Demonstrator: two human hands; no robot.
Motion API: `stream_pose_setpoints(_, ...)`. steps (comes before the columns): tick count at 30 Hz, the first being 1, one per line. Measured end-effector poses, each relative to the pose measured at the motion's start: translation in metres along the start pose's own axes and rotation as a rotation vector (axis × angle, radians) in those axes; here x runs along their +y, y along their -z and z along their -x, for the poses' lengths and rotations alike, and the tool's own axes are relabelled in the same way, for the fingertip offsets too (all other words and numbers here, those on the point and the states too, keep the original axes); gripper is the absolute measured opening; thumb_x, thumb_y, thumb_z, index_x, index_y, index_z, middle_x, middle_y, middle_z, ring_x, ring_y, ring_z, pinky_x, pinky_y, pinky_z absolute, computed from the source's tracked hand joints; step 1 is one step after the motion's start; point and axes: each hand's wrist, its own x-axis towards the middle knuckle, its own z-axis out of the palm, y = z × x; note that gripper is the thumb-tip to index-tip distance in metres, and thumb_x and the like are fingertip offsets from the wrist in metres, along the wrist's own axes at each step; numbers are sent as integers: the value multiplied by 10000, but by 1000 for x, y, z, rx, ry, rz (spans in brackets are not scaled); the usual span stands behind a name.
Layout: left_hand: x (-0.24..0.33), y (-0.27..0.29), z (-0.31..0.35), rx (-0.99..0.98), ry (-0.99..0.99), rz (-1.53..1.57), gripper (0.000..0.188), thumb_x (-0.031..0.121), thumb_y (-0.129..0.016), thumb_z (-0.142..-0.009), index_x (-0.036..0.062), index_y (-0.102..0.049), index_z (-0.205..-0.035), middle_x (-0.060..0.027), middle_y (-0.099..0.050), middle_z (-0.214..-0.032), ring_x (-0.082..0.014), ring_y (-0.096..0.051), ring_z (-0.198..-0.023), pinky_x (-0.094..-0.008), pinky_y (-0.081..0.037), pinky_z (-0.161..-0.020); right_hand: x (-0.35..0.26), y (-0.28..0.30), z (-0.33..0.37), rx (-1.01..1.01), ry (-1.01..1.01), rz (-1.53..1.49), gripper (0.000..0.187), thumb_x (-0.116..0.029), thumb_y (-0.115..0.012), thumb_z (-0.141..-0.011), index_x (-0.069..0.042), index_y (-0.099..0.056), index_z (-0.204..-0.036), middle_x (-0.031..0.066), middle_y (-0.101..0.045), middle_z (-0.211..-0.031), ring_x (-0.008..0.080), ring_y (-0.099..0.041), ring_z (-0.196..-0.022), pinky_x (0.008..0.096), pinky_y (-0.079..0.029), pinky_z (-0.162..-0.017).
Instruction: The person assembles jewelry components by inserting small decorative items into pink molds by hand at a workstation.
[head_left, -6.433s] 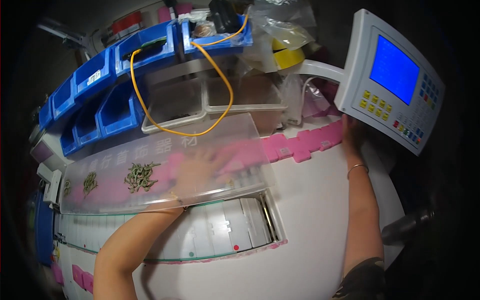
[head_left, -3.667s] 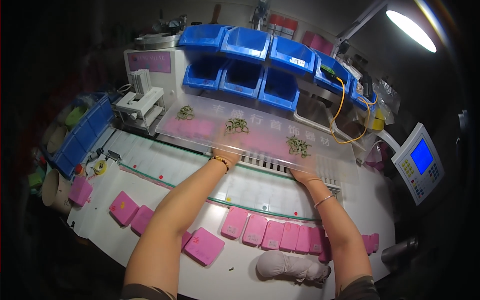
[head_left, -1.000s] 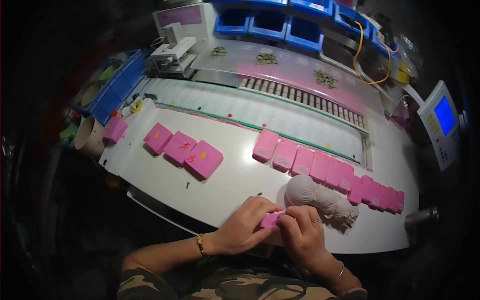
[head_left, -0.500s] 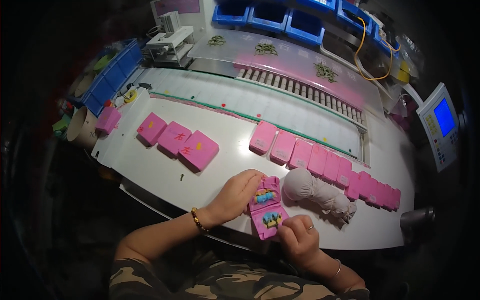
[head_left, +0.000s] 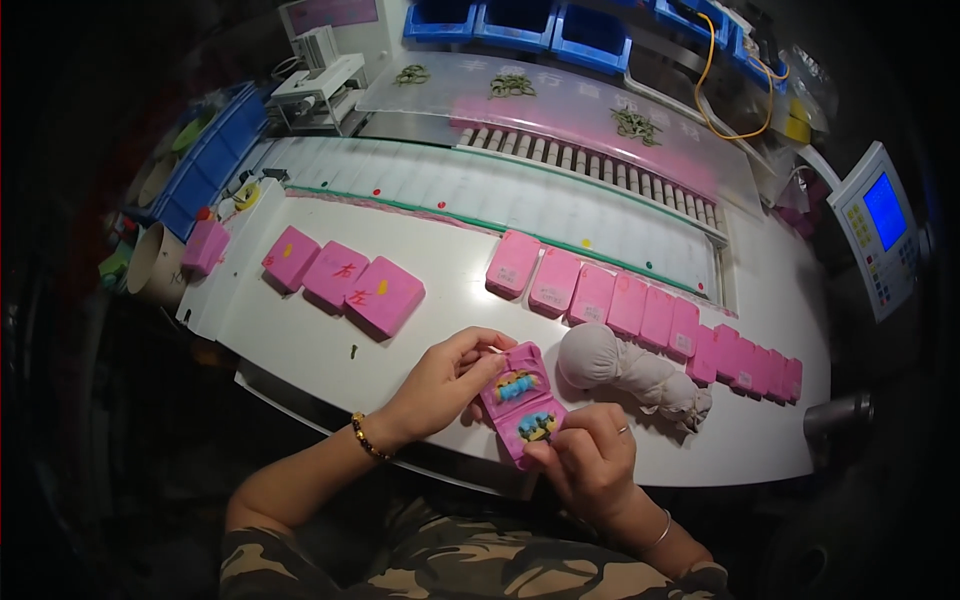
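Note:
An opened pink rubber mould [head_left: 513, 409] lies across my hands above the table's near edge. Blue and yellow moulded shapes [head_left: 517, 387] sit in its upper half. The lower half carries more blue and yellow shapes [head_left: 538, 424], with dark green parts. My left hand [head_left: 437, 388] grips the upper half along its left side, thumb on the rim. At the lower half's right edge, the closed fingers of my right hand [head_left: 597, 465] pinch the mould; their tips are partly hidden. A knotted off-white cloth bundle [head_left: 588, 356] rests just right of the mould.
Pink mould blocks stand in a row [head_left: 555, 280] to the right and a smaller group [head_left: 385, 297] to the left. Behind runs a white belt [head_left: 330, 170] with small coloured pieces, then rollers [head_left: 580, 160]. Blue bins [head_left: 590, 40] line the back; a control panel [head_left: 880, 225] stands right.
My whole view has shifted slightly. The mould is tilted more, and my left thumb now lies over its upper rim. Small coloured pieces on the belt have travelled left.

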Motion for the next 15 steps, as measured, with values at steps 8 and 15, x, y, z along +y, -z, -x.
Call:
stream_pose_setpoints(8,-7,-19,28,183,-177,-60,293,36,-415,-998,32,-535,-1265,-75,-571,-1012,-78,-590,-745,-206,-526,-614,0,12,-11,-64,-337,-173,327,-146,-840,-720,-35,-569,-867,122,-493,-956,282,-526,-856,360,-457,-708)
stream_pose_setpoints(15,-10,-31,49,150,-488,-473,350,-28,-535,-890,62,-599,-1222,-115,-494,-975,-203,-563,-833,-297,-495,-745,-3,4,-27,-165,-481,-405,228,3,-653,-799,-19,-560,-1006,173,-494,-1126,283,-580,-944,326,-502,-782)
